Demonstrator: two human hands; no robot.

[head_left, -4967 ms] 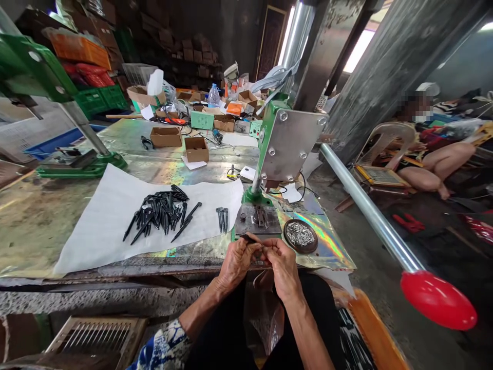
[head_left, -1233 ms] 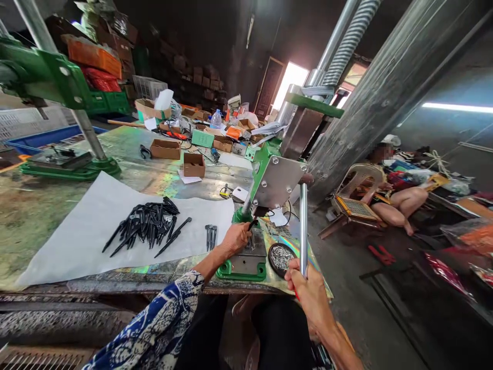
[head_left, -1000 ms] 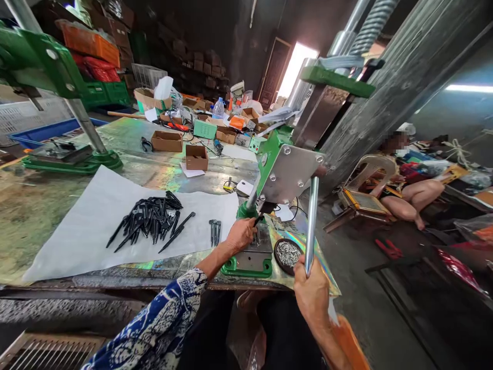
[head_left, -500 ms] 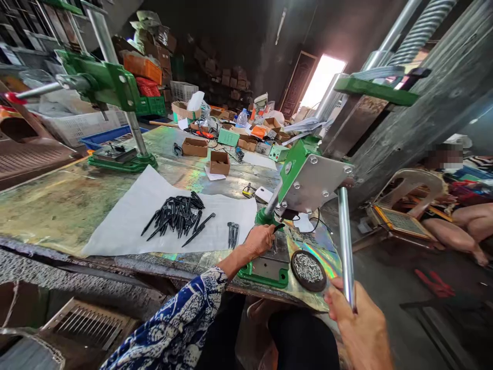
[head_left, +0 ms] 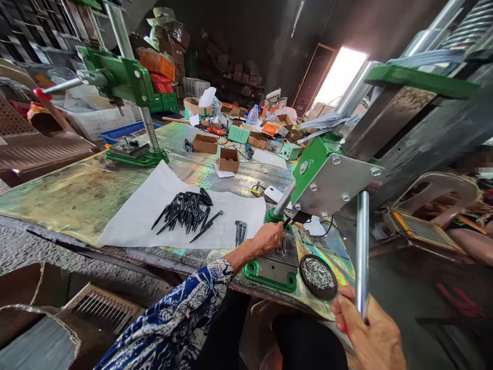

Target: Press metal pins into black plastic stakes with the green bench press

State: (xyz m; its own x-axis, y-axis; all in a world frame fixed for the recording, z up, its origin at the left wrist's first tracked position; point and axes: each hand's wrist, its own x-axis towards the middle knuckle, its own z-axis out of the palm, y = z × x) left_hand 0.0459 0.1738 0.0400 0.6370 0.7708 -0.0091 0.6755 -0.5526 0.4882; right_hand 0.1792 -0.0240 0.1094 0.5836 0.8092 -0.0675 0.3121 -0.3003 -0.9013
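Note:
My left hand (head_left: pixel 269 237) pinches a black plastic piece (head_left: pixel 287 222) under the head of a green press (head_left: pixel 319 174), just above its base plate (head_left: pixel 271 270). My right hand (head_left: pixel 372 329) is wrapped round the lower end of the press's metal lever (head_left: pixel 362 252). A round dark dish (head_left: pixel 318 276) of small silvery pins lies between the base and my right hand. On a white sheet (head_left: pixel 131 216) to the left is a pile of black pointed stakes (head_left: pixel 187 210). A few more stakes (head_left: pixel 241 233) lie side by side near my left wrist.
A second green press (head_left: pixel 119 82) stands at the table's back left. Small cardboard boxes (head_left: pixel 228 160), a green device (head_left: pixel 239 134), cables and a white object (head_left: pixel 274 193) lie farther back. A plastic chair (head_left: pixel 427 205) and part of a person are at the right.
The view has shifted, so most things appear farther right. My left hand has brought the black piece in closer under the press head. My right hand keeps its hold on the lever.

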